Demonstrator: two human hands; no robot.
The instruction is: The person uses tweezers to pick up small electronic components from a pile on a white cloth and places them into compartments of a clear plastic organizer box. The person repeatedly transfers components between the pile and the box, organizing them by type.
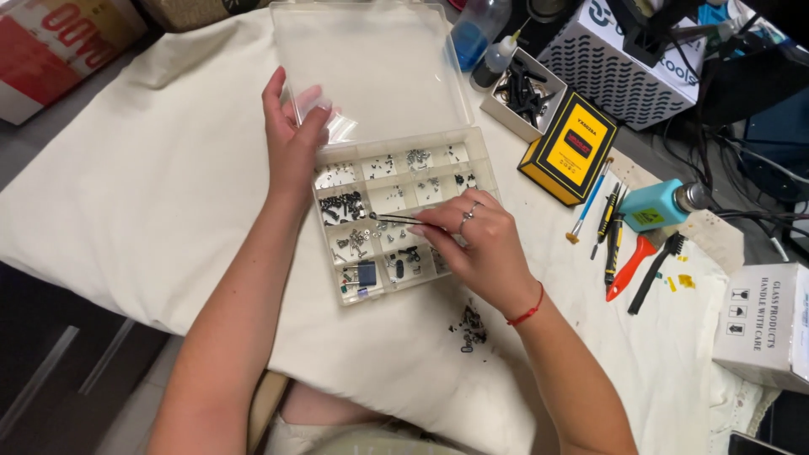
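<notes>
1. Tweezers (396,219) sit pinched in the right hand (476,248), their tips down in a middle compartment of the clear parts box (392,215) on the cloth-covered desk (168,185); whether a screw is caught at the tips is too small to tell.
2. Left hand (291,139) rests at the box's back left corner beside the raised lid (371,67), its fingers (310,105) loosely curled on the hinge edge, steadying it rather than gripping anything.
3. Most compartments already hold small screws and metal bits, so sorting looks well under way.
4. A small dark pile of loose screws (470,327) lies on the cloth just beside the right wrist, outside the box, so that much appears left to place.
5. Screwdrivers (611,227), a red pry tool (630,268) and a black brush (657,270) lie untouched to the right, well apart from both hands.
</notes>
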